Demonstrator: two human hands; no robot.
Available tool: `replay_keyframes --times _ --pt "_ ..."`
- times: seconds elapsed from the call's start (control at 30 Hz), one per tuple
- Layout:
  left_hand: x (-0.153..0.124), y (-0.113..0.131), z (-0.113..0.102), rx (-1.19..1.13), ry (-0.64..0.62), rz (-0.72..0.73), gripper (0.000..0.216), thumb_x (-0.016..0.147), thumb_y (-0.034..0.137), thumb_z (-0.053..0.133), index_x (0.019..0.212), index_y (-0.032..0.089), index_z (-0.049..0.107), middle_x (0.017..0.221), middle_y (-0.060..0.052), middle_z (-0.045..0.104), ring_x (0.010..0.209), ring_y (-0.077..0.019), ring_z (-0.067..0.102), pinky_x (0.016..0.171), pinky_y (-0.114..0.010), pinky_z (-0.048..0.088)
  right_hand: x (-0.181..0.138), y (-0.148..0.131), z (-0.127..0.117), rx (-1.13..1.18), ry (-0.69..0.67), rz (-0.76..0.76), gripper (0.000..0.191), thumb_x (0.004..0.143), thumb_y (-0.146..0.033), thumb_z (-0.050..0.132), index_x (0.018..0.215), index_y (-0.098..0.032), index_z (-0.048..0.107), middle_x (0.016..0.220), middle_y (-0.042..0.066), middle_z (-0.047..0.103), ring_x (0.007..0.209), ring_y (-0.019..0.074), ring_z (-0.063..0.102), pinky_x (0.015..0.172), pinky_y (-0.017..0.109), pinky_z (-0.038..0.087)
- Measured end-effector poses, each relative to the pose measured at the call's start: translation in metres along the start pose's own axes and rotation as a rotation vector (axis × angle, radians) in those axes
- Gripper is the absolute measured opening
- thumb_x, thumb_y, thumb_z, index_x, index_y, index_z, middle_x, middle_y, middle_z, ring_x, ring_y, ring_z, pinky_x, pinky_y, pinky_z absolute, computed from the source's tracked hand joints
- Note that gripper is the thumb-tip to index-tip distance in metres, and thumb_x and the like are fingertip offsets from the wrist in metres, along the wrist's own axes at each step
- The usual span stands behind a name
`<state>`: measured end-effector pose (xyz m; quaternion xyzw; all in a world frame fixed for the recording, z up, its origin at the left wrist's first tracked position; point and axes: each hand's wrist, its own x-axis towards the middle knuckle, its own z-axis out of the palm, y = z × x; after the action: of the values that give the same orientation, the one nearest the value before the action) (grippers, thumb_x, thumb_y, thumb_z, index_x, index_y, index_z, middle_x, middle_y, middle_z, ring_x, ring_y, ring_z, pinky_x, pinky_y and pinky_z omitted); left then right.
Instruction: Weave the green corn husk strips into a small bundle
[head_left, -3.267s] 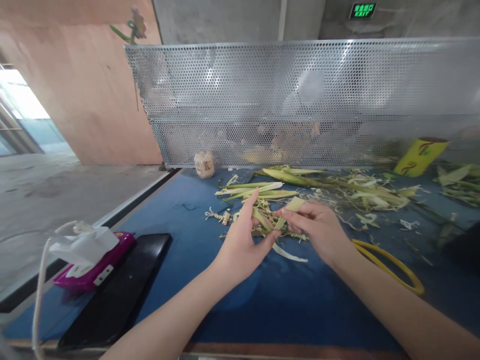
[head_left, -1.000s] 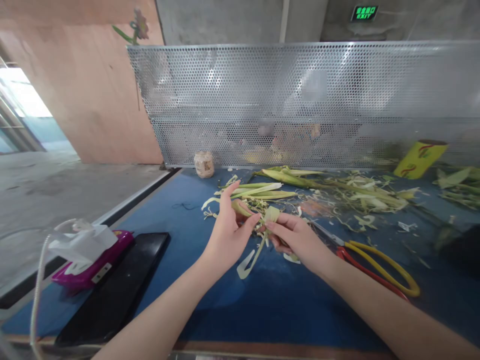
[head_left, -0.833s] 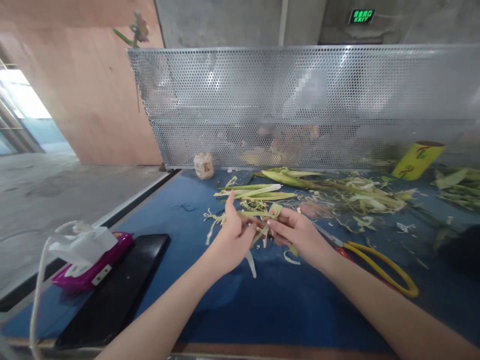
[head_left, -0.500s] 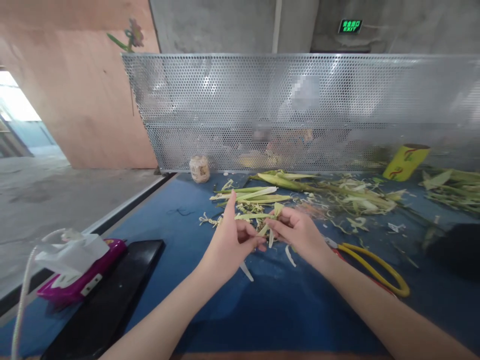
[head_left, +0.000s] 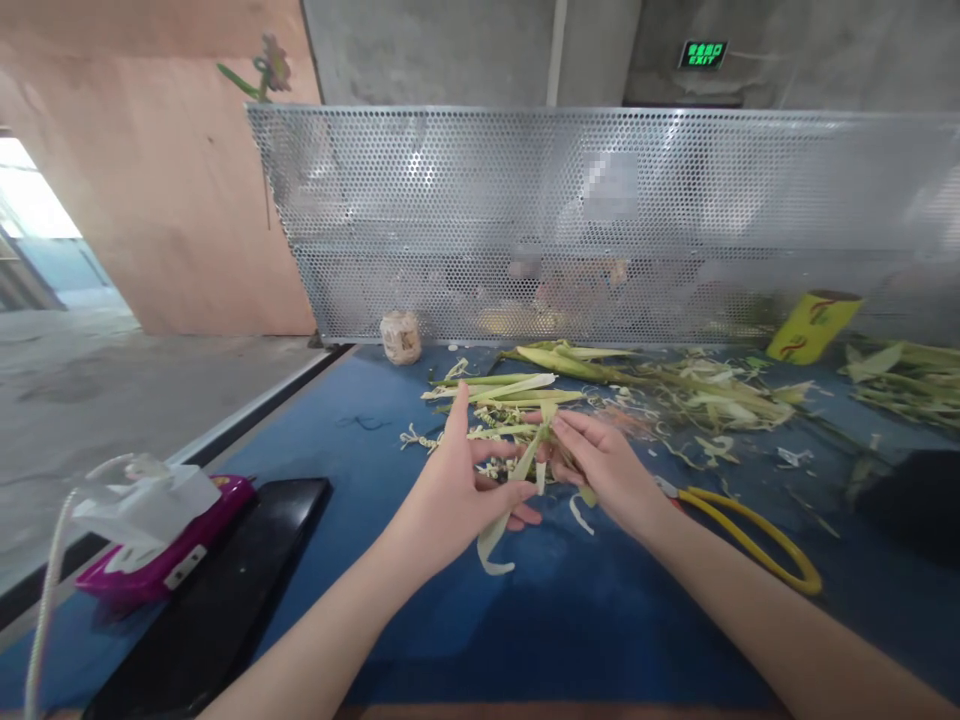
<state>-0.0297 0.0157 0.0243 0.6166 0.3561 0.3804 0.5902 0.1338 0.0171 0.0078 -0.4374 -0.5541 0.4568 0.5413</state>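
Left grip (head_left: 457,495): thumb and fingers closed on the leaf strip (head_left: 495,530) at about its middle, forefinger stretched out straight and off the strip. Right grip (head_left: 604,468): fingertips pinched on the strip's upper, greener end, just beside my left thumb. The strip runs slantwise between both grips, held off the blue worktop (head_left: 600,620). Its pale lower end hangs below my left palm and curls onto the worktop surface.

Change against half a second ago: the two grips were then bunched closer, with only a short pale tip showing under the left. Now a longer, curled length of strip shows there, and the left fingers lie flatter. A second ago the strip hung lower, between the two hands. I cannot tell whether the strip itself has split.

Surroundings: a loose heap of husk scraps (head_left: 517,420) lies directly behind both grips, touching the right fingertips' side. Longer green stalks (head_left: 510,385) lie beyond it. Yellow-handled scissors (head_left: 757,545) rest on the worktop to the right of my right wrist, partly covered by the forearm. A yellow cup (head_left: 814,325) and a small pale jar (head_left: 400,337) stand at the foot of the perforated metal screen (head_left: 600,220). At near left lie a black slab (head_left: 202,600) and a magenta device (head_left: 161,530), well apart from the work. Nothing lies between my grips and the strip.
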Motion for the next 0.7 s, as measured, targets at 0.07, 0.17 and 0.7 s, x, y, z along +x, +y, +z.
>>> replay_keyframes --times 0.07,0.17,0.7 --pt "0.0 0.0 0.0 0.033 0.04 0.043 0.113 0.066 0.021 0.07 0.132 0.043 -0.019 0.131 -0.016 0.043 0.061 -0.0174 0.067 0.055 -0.036 0.057 -0.001 -0.001 0.001 0.016 -0.06 -0.001 0.033 0.081 -0.035 0.05 0.109 -0.018 0.053 0.058 -0.004 0.053 0.037 0.0032 0.031 0.038 0.02 0.023" --pt "0.001 -0.004 0.002 0.06 0.06 0.122 0.113 0.066 0.025 0.07 0.132 0.043 -0.02 0.133 -0.016 0.041 0.064 -0.0184 0.067 0.048 -0.031 0.056 -0.006 -0.003 0.003 0.037 -0.156 0.021 0.046 0.082 -0.032 0.05 0.126 -0.022 0.04 0.056 -0.006 0.052 0.036 0.0033 0.032 0.038 0.018 0.024" --pt "0.009 -0.005 0.006 -0.159 0.099 0.172 0.099 0.071 0.021 0.065 0.137 0.032 -0.008 0.08 -0.001 0.065 0.042 -0.0132 0.061 0.03 -0.017 0.041 -0.01 -0.004 0.003 0.017 -0.254 0.013 0.049 0.084 -0.031 0.049 0.131 -0.028 0.036 0.056 -0.006 0.051 0.038 0.006 0.04 0.036 0.017 0.033"
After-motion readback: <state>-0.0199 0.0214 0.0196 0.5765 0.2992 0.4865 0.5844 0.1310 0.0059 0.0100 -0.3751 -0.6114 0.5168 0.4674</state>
